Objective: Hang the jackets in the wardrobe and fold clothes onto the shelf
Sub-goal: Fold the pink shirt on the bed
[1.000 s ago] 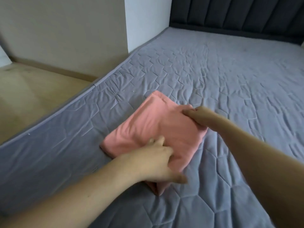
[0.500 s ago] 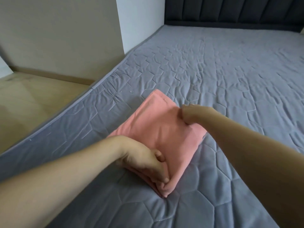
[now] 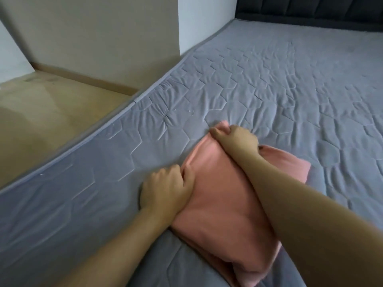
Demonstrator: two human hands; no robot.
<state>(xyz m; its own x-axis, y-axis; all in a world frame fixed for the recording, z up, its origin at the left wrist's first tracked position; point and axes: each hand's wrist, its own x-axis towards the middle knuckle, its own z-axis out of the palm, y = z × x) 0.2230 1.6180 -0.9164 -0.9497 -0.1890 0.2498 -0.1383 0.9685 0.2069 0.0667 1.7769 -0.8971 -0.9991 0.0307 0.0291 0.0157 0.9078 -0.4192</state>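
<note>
Pink garment (image 3: 219,204), folded into a thick rectangular bundle, sits on a grey quilted mattress (image 3: 290,90) near its left edge as 2 bare hands take hold of it. The left hand (image 3: 165,189) grips the bundle's left side, thumb on top and fingers curled down over the edge. The right hand (image 3: 236,137) reaches across the bundle and clutches its far corner, fingers bunching the cloth there.

The step in hand looks like lifting the finished fold for the shelf, which is not in view. To do it well, both hands should probably work under the bottom layer and raise it level, so the stacked layers do not slide apart. The crossed right arm covers much of the top, so a shift to the right side would likely give a steadier carry.

Soft, matte and salmon-pink, the cloth shows several layers at the near right end, where the edges fan slightly. A loose corner pokes out on the right. What kind of garment it is cannot be told. A beige floor (image 3: 51,112) lies beyond the mattress edge, and a dark padded headboard (image 3: 310,9) stands at the far end.
</note>
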